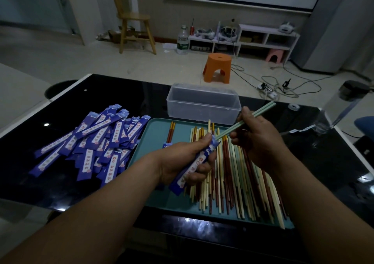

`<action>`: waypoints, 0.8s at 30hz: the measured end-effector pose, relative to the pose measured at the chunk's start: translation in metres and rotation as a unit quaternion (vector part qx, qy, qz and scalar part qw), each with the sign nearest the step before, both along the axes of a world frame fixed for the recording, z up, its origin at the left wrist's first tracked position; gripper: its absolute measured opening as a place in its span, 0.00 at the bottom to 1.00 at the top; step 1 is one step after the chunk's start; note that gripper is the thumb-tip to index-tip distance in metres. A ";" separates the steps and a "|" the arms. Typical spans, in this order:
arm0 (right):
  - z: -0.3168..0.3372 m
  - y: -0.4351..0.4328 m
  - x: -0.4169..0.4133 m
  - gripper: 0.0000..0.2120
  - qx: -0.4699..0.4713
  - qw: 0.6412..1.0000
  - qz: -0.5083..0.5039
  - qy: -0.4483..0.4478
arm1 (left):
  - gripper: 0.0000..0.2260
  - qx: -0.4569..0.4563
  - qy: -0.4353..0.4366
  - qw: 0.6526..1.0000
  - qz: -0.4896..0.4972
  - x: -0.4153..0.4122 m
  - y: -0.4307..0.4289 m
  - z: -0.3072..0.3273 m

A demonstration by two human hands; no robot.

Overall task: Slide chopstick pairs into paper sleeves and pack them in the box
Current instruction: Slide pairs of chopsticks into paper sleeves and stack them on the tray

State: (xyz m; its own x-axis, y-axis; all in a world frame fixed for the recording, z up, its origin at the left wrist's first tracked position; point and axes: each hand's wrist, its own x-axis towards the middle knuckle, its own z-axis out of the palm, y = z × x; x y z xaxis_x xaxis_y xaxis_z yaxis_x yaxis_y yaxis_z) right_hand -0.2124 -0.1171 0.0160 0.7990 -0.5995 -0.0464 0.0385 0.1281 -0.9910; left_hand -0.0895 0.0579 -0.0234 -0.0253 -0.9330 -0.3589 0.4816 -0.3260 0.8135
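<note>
Left hand [180,162]: curled round 1 paper sleeve [194,163]
Right hand [259,142]: pinching 2 green chopsticks [263,110], tips at sleeve mouth
Box [202,103]: 1, clear, behind teal tray [155,134]

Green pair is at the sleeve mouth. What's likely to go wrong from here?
1. The right hand brings the green pair to the sleeve at an angle. One tip may miss the mouth or crumple the paper.
2. The left hand grips the sleeve round its middle, so a tight squeeze could flatten it and jam the pair partway.
3. The sleeve's lower end hangs just over the loose chopsticks on the tray, and a hard push may scatter them.
</note>
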 end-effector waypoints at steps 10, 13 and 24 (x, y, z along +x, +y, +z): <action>-0.016 0.025 0.009 0.19 -0.034 0.987 0.113 0.112 | 0.13 -0.038 -0.074 0.994 0.065 -0.005 -0.004 0.002; -0.014 0.019 0.012 0.18 -0.057 0.992 -0.010 0.116 | 0.14 -0.013 -0.113 0.991 0.067 -0.002 -0.001 0.004; -0.018 0.028 0.009 0.12 -0.137 0.983 0.050 0.110 | 0.15 -0.010 -0.100 0.992 0.079 -0.001 -0.005 0.001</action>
